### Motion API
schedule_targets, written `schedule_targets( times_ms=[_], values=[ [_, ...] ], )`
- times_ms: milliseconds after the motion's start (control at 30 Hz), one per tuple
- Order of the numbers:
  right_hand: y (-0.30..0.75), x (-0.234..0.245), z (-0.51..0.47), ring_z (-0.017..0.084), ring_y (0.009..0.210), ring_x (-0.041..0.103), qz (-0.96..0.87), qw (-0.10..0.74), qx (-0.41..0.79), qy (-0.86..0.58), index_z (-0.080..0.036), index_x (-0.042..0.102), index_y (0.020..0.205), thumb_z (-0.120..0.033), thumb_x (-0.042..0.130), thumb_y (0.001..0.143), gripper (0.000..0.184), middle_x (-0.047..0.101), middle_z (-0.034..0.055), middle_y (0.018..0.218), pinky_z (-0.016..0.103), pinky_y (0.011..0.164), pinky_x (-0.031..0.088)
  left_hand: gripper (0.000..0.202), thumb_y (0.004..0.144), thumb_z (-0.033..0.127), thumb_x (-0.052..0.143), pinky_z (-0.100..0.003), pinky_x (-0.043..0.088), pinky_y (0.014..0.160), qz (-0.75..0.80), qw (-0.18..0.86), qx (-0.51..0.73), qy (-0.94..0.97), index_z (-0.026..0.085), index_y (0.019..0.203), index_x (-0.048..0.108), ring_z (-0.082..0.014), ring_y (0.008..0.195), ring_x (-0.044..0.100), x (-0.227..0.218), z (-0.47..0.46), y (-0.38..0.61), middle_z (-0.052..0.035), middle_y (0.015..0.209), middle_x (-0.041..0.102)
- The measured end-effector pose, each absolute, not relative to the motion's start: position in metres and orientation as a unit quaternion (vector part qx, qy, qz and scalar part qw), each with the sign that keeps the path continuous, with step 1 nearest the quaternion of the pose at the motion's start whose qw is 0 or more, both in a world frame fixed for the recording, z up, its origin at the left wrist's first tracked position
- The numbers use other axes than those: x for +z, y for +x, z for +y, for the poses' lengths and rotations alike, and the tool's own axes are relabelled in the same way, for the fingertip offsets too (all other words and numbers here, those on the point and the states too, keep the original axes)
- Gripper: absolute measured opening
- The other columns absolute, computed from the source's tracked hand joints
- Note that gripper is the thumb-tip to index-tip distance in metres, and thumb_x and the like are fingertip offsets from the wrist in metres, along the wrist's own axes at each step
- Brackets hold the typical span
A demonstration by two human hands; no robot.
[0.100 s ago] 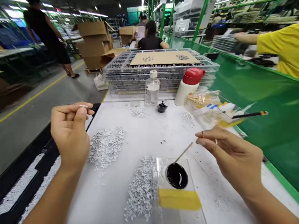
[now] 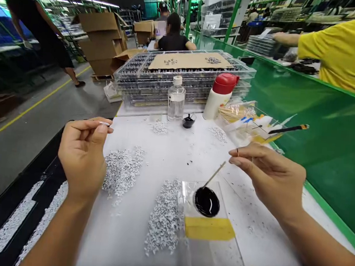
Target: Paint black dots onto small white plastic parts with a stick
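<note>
My left hand (image 2: 82, 153) is raised over the white work table (image 2: 175, 161), pinching a small white piece (image 2: 105, 123) between thumb and forefinger. Below it lies a heap of small white-grey pieces (image 2: 121, 171), with a second heap (image 2: 163, 218) nearer the middle. My right hand (image 2: 269, 178) pinches something thin and small, too fine to name. It is nearest a wooden stick (image 2: 214, 174) leaning in a black liquid pool (image 2: 207, 202). That pool sits on a transparent plastic sheet (image 2: 204, 251) with a strip of yellow tape (image 2: 209, 229).
Along the table's far end stand a transparent liquid bottle (image 2: 176, 99), a small black cup (image 2: 189, 120), and a red-capped white bottle (image 2: 221, 95). Behind them are stacked transparent trays (image 2: 181, 88). A co-worker in a yellow shirt (image 2: 336, 56) reaches across a green bench (image 2: 330, 121).
The whole view has shifted slightly left and up. Both hands keep the same pinch, with no visible change in what they hold.
</note>
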State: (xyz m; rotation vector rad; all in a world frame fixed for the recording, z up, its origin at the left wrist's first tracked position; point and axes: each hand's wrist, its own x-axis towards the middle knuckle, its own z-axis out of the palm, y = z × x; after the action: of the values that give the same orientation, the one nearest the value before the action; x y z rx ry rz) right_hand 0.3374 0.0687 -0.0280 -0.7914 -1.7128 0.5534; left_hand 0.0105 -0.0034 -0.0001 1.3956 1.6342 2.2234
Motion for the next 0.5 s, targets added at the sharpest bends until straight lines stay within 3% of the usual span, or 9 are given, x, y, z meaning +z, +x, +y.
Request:
schedule_targets(
  times_ms=[167,367,500],
  values=[
    [0.340,-0.029,0.070,0.014,0.069,0.069,-0.728,0.563,0.225,-0.318,-0.032,0.082,0.094,-0.030,0.084,0.092,0.004,0.080,-0.0034,0.085,0.030,0.066,0.055,0.006,0.091,0.027,0.079,-0.035,0.056,0.093,0.524,0.059,0.688,0.498,0.026,0.094,0.075,-0.0176,0.103,0.069,-0.002,-0.009,0.026,-0.0005,0.103,0.074],
    [0.345,-0.027,0.079,0.016,0.077,0.071,-0.719,0.597,0.203,-0.293,-0.033,0.082,0.092,-0.027,0.084,0.092,0.007,0.079,-0.0031,0.086,0.033,0.072,0.055,0.011,0.089,0.015,0.078,-0.027,0.050,0.076,0.490,0.138,0.631,0.585,0.027,0.090,0.078,-0.0138,0.094,0.064,0.001,-0.032,0.047,0.0008,0.097,0.069],
    [0.351,-0.013,0.078,0.019,0.086,0.070,-0.697,0.636,0.170,-0.284,-0.035,0.082,0.091,-0.027,0.080,0.096,0.010,0.078,-0.0003,0.089,0.038,0.082,0.055,0.020,0.090,0.011,0.076,-0.028,0.049,0.084,0.461,0.184,0.541,0.679,0.029,0.097,0.077,-0.0134,0.097,0.059,-0.001,-0.055,0.072,0.0016,0.101,0.061]
  ],
)
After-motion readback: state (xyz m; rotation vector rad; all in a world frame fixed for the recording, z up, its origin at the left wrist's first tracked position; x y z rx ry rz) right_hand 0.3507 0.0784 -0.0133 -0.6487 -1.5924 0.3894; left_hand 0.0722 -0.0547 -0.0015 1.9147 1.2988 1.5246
